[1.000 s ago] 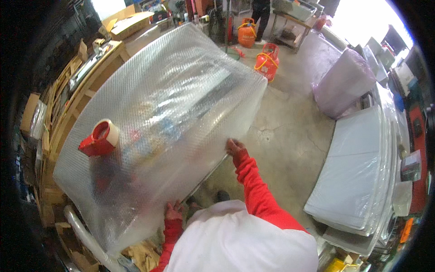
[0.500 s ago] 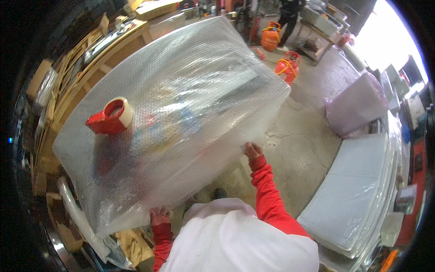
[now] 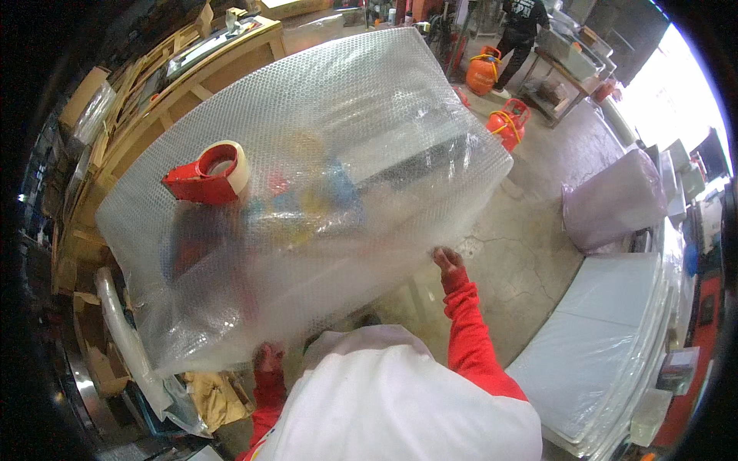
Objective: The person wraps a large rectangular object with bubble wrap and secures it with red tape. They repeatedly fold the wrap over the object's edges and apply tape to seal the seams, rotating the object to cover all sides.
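Note:
A wide sheet of clear bubble wrap (image 3: 369, 100) spreads before me over a surface. Blurred blue, yellow and red shapes show through it. My right hand (image 3: 447, 261) is closed on the sheet's near edge, right of the middle. Further left, my left hand (image 3: 267, 358) is closed at the near edge too, its fingers partly hidden. On the left part of the wrap lies a red tape dispenser (image 3: 204, 184) with a roll of pale tape (image 3: 242, 169), touched by neither hand.
Wooden frames and a bench (image 3: 254, 46) stand along the left. Orange gas cylinders (image 3: 483, 73) and a person in dark clothes (image 3: 523, 34) are at the back. To the right are a pinkish wrap roll (image 3: 615, 201) and stacked white panels (image 3: 592, 330). Brown paper (image 3: 215, 399) lies lower left.
My view has shifted, so the surroundings sit further right. The left hand's fingers, spread on the wrap before, are now curled at its edge. My right hand stays at the edge.

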`<act>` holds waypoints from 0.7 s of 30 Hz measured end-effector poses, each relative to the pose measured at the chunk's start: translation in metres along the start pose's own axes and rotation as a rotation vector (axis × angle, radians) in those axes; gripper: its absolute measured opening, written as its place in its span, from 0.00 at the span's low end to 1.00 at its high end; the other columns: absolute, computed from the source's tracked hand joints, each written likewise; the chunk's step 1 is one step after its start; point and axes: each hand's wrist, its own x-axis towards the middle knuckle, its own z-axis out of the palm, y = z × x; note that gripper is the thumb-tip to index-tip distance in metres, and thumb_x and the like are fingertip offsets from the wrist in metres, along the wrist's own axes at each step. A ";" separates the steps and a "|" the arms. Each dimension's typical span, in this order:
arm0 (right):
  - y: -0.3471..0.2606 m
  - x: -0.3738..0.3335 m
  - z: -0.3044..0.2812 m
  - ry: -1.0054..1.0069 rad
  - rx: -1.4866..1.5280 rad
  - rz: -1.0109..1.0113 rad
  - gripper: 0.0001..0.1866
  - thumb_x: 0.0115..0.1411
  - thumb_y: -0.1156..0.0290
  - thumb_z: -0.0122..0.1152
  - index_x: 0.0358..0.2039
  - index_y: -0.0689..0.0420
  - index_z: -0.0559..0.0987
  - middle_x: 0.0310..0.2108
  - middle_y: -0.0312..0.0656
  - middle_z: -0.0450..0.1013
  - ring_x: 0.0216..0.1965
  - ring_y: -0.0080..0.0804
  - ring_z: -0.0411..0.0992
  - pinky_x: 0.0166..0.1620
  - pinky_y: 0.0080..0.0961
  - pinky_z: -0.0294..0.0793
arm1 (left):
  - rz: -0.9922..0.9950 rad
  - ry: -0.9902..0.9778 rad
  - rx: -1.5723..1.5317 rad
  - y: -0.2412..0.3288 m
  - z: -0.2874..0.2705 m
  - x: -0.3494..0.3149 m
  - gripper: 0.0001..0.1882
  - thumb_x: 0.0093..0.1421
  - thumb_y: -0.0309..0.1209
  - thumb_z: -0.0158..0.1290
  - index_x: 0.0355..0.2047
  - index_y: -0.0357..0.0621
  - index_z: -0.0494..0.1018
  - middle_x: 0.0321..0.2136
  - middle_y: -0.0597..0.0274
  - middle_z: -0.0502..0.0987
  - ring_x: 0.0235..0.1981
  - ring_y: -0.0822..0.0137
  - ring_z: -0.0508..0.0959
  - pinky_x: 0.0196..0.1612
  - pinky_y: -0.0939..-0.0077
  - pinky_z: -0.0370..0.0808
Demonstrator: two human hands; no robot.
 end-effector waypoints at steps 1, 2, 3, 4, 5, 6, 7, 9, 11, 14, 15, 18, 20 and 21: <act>0.005 0.007 -0.001 -0.018 -0.051 0.002 0.13 0.61 0.63 0.60 0.34 0.62 0.79 0.32 0.33 0.76 0.36 0.20 0.70 0.42 0.22 0.68 | -0.050 0.007 -0.054 -0.005 0.003 0.023 0.21 0.67 0.44 0.43 0.50 0.41 0.67 0.47 0.54 0.72 0.45 0.60 0.75 0.45 0.61 0.74; 0.010 0.014 -0.001 -0.033 -0.070 0.009 0.13 0.61 0.63 0.60 0.35 0.62 0.79 0.32 0.33 0.76 0.36 0.21 0.71 0.43 0.22 0.68 | -0.180 0.044 -0.089 -0.009 0.004 0.036 0.21 0.67 0.44 0.43 0.51 0.40 0.67 0.48 0.53 0.72 0.45 0.59 0.76 0.45 0.61 0.74; 0.016 0.022 -0.001 -0.041 -0.104 0.020 0.13 0.61 0.63 0.60 0.35 0.61 0.79 0.33 0.33 0.77 0.36 0.21 0.71 0.44 0.22 0.68 | -0.063 0.007 -0.314 -0.013 0.007 0.046 0.22 0.67 0.45 0.44 0.51 0.40 0.66 0.49 0.53 0.71 0.47 0.59 0.75 0.45 0.62 0.73; 0.023 0.029 -0.001 -0.099 -0.077 -0.014 0.13 0.61 0.63 0.60 0.36 0.61 0.80 0.33 0.33 0.77 0.37 0.22 0.72 0.44 0.22 0.69 | -0.100 0.045 -0.513 -0.013 0.010 0.058 0.24 0.66 0.47 0.44 0.52 0.40 0.66 0.51 0.52 0.70 0.49 0.58 0.74 0.46 0.63 0.72; 0.030 0.036 -0.002 -0.001 -0.163 -0.006 0.13 0.61 0.63 0.60 0.37 0.61 0.80 0.34 0.34 0.77 0.38 0.23 0.72 0.46 0.23 0.69 | -0.031 -0.029 -0.434 -0.011 0.013 0.065 0.24 0.65 0.48 0.46 0.52 0.43 0.66 0.51 0.55 0.70 0.51 0.57 0.72 0.47 0.62 0.71; 0.036 0.040 -0.004 0.034 -0.182 -0.035 0.13 0.61 0.62 0.59 0.37 0.60 0.80 0.35 0.35 0.77 0.39 0.24 0.72 0.48 0.24 0.68 | 0.000 -0.048 -0.356 -0.010 0.012 0.066 0.24 0.64 0.49 0.48 0.52 0.45 0.66 0.52 0.57 0.69 0.53 0.56 0.71 0.47 0.61 0.69; 0.043 0.045 -0.005 0.044 -0.198 -0.031 0.14 0.62 0.62 0.59 0.38 0.60 0.80 0.36 0.36 0.78 0.40 0.26 0.73 0.49 0.25 0.68 | -0.082 -0.109 -0.659 -0.007 0.009 0.061 0.24 0.62 0.50 0.50 0.51 0.48 0.66 0.52 0.60 0.69 0.54 0.56 0.70 0.49 0.59 0.68; 0.050 0.048 -0.013 -0.109 -0.211 -0.105 0.18 0.62 0.59 0.58 0.43 0.61 0.78 0.42 0.41 0.76 0.46 0.29 0.71 0.53 0.29 0.67 | -0.080 -0.114 -1.063 -0.003 -0.004 0.038 0.23 0.60 0.49 0.53 0.50 0.53 0.67 0.51 0.65 0.68 0.54 0.55 0.69 0.51 0.55 0.66; 0.053 0.050 -0.020 -0.045 -0.279 0.052 0.16 0.63 0.65 0.53 0.47 0.60 0.76 0.48 0.43 0.73 0.51 0.33 0.70 0.55 0.34 0.67 | -0.014 0.018 -1.202 -0.002 -0.026 0.010 0.20 0.58 0.47 0.55 0.48 0.56 0.68 0.50 0.66 0.69 0.52 0.56 0.70 0.51 0.54 0.66; 0.052 0.056 -0.019 0.018 0.011 0.162 0.14 0.64 0.65 0.53 0.48 0.55 0.75 0.51 0.43 0.71 0.52 0.33 0.70 0.53 0.37 0.68 | 0.030 0.190 -1.226 -0.009 -0.054 -0.007 0.18 0.57 0.45 0.58 0.45 0.56 0.70 0.47 0.68 0.72 0.49 0.58 0.72 0.50 0.56 0.66; 0.049 0.057 -0.017 0.028 0.013 0.145 0.15 0.63 0.62 0.56 0.47 0.54 0.76 0.50 0.43 0.72 0.51 0.33 0.70 0.52 0.37 0.69 | -0.006 0.216 -1.154 -0.013 -0.061 -0.004 0.18 0.56 0.44 0.59 0.44 0.57 0.71 0.45 0.69 0.73 0.48 0.58 0.73 0.48 0.57 0.67; 0.046 0.062 -0.008 0.052 0.012 0.123 0.16 0.61 0.60 0.59 0.46 0.54 0.76 0.49 0.42 0.72 0.49 0.33 0.71 0.51 0.37 0.69 | -0.078 0.291 -1.083 -0.031 -0.069 0.011 0.18 0.53 0.43 0.62 0.42 0.58 0.73 0.40 0.72 0.75 0.43 0.61 0.76 0.45 0.60 0.68; 0.043 0.064 -0.006 0.052 0.007 0.143 0.16 0.61 0.59 0.59 0.46 0.54 0.76 0.48 0.42 0.73 0.48 0.34 0.71 0.50 0.37 0.69 | -0.102 0.271 -1.036 -0.042 -0.077 0.019 0.20 0.51 0.44 0.64 0.43 0.59 0.73 0.37 0.72 0.77 0.38 0.65 0.77 0.41 0.63 0.70; 0.040 0.063 -0.006 0.052 0.003 0.158 0.17 0.61 0.59 0.59 0.46 0.55 0.76 0.48 0.42 0.73 0.48 0.34 0.71 0.50 0.37 0.69 | -0.149 0.318 -1.023 -0.046 -0.081 0.021 0.20 0.52 0.44 0.64 0.43 0.58 0.73 0.37 0.71 0.77 0.39 0.63 0.77 0.41 0.62 0.71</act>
